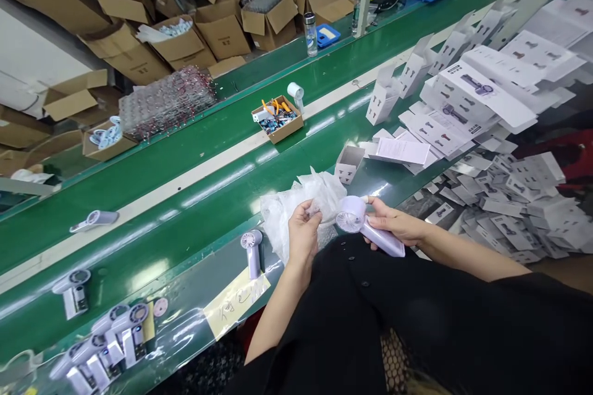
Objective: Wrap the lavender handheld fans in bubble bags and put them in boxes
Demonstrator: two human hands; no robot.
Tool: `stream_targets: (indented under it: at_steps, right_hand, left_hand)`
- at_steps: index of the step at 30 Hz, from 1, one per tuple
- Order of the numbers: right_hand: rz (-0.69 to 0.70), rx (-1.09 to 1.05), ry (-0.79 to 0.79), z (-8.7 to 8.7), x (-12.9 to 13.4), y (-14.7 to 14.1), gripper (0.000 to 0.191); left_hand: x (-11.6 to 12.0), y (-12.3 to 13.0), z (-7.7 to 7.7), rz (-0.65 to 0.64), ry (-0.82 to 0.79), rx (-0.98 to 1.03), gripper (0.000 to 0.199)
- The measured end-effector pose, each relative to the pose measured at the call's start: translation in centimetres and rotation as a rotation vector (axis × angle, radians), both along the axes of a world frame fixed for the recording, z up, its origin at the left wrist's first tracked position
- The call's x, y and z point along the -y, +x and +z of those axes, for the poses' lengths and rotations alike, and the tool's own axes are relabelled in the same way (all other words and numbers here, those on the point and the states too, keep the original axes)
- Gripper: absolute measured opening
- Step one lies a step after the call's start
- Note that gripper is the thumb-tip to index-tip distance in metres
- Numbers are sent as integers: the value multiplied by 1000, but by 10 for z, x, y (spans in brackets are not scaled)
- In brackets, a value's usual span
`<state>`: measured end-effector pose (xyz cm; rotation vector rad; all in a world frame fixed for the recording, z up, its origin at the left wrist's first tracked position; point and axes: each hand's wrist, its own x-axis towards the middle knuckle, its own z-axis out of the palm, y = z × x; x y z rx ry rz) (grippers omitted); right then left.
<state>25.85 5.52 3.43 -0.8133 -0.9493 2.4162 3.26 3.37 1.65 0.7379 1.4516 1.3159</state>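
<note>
My right hand (391, 222) is wrapped round the handle of a lilac handheld fan (351, 215), its round head tilted up to the left. Between the fingertips of my left hand (304, 228) is pinched a thin translucent plastic bag (327, 197), close beside the fan's head. More white bags (282, 213) lie in a loose pile behind and left of that hand. Another lilac fan (252, 253) lies on the bench edge to the left, by a yellow paper (236, 303) with handwriting.
Several fans (111, 339) stand at the lower left, and others lie on the green conveyor (199, 222). A small carton (285, 126) holds parts and orange-handled tools. Printed white boxes (445, 111) are heaped at the right. Brown cartons (222, 28) line the back.
</note>
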Motion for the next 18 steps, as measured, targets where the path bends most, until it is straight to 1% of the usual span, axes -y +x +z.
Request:
stream_targets:
  at_steps: [2,3,4,5,6,7,9,11,13,15,16,17,18]
  right_hand:
    - [-50,-34,0,3,-2,4,65]
    - [-56,-47,-2,5,-4,4,69]
    - [-44,-53,-9,7,-5,4,71]
    - [-14,-58,-18,9,-6,2,73]
    - [31,-64,-28,11,-7,-1,74]
    - [76,-71,-36,12,-8,-5,73]
    - [132,-77,-38,11,-8,-13,66]
    - [137,-64,-15,6,-9,-17,56]
    - [103,-13,29,-1,-9,-17,52]
    - [52,71,99,-10,-8,-13,52]
    - [18,119,137,-14,-7,-11,53]
    - [-18,164,165,-18,-6,-9,53]
    - [-53,195,177,-21,-4,-7,52]
  left_hand:
    - [1,0,2,36,16,-163,37]
    - [1,1,4,38,29,-265,35]
    - [0,2,6,19,44,-351,30]
    - [-1,4,8,-23,60,-397,25]
    - [-2,6,10,-90,71,-389,21]
    - [-3,8,11,-170,72,-332,18]
    - [-7,8,14,-297,36,-152,17]
    - [-10,4,15,-326,-4,-9,19]
    - [-11,0,16,-287,-12,27,21]
    - [-11,1,17,-258,13,-58,20]
    - [-10,4,18,-269,51,-156,18]
    - [-8,7,19,-308,119,-287,16]
    - [-7,12,19,-371,221,-436,15]
